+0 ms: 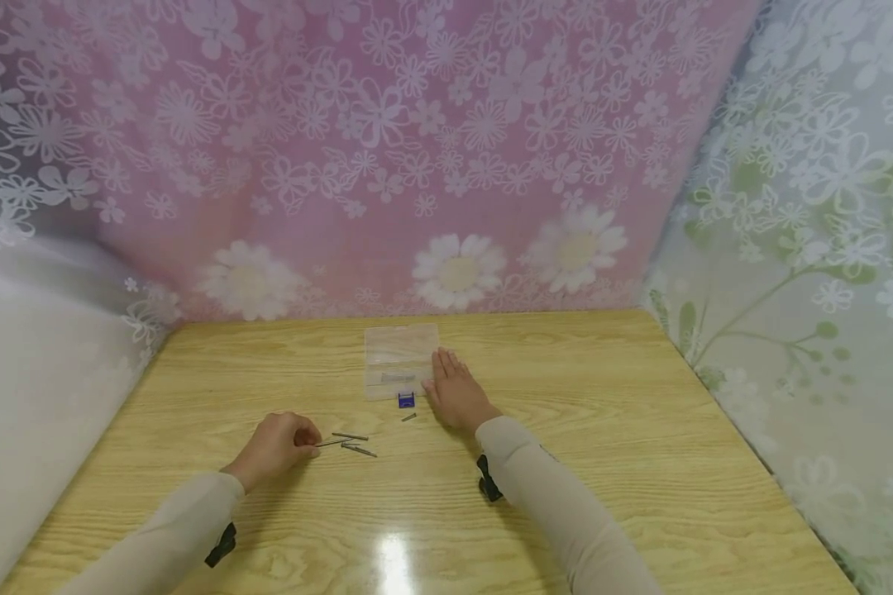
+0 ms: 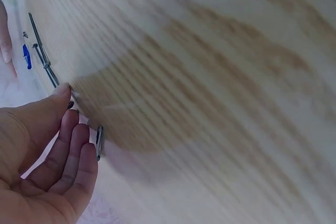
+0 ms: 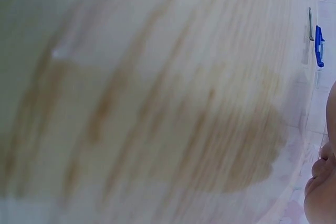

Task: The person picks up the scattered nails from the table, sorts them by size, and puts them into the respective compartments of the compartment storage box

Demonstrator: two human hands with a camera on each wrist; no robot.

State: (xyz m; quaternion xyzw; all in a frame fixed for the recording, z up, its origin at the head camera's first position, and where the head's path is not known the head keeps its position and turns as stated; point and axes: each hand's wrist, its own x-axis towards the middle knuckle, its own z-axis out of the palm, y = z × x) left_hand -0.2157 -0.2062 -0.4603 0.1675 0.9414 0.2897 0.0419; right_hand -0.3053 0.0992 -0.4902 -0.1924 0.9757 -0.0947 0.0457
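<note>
In the head view my left hand (image 1: 277, 446) pinches a thin metal nail (image 1: 335, 443) between thumb and fingertips, low over the table. Two more long nails (image 1: 350, 436) lie right beside its far end. The left wrist view shows the thumb and fingertips (image 2: 68, 116) closed together around the shaft. My right hand (image 1: 457, 395) lies with its fingers extended along the right edge of a clear plastic box (image 1: 402, 343), which is spread open. A blue latch (image 1: 406, 400) sits at the box's near edge. Just in front of it is a short nail (image 1: 409, 417).
The wood-grain table (image 1: 603, 397) reaches back to a pink flowered curtain (image 1: 327, 165). Pale fabric walls (image 1: 804, 289) stand along both sides. A clear piece (image 1: 398, 378) lies within the box.
</note>
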